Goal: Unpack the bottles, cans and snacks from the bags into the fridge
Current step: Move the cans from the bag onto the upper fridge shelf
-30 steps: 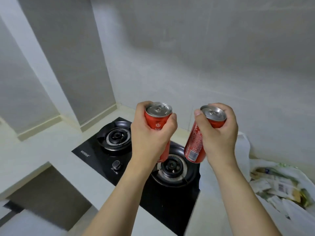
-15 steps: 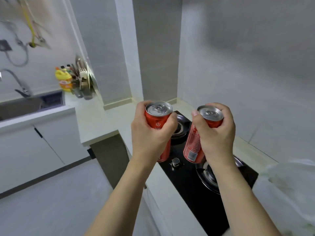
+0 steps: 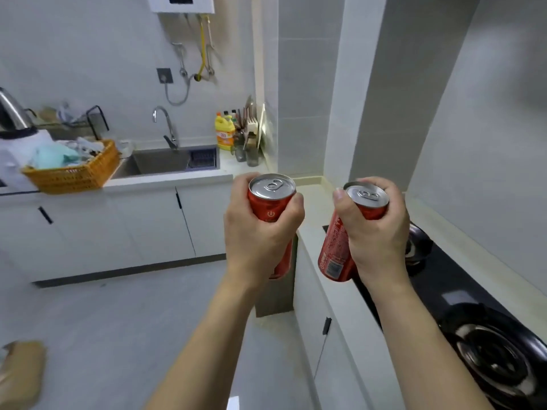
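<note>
Left hand (image 3: pixel 260 232): our fingers wrap a red can (image 3: pixel 273 202), upright, above the floor.
Right hand (image 3: pixel 377 229): we grip a second red can (image 3: pixel 340 247), tilted, over the desk's (image 3: pixel 310 232) near edge beside the black hob (image 3: pixel 461 279).
Sink (image 3: pixel 159 162): far left.

The kitchen was evenly and softly lit as I looked down, with no hard shadows and only a dull sheen on the tops of the cans (image 3: pixel 272 187) I held. The wide lens bowed the walls and counter (image 3: pixel 165 182) outward, and the brown paper (image 3: pixel 20 374) low at the left edge was smeared with blur.
</note>
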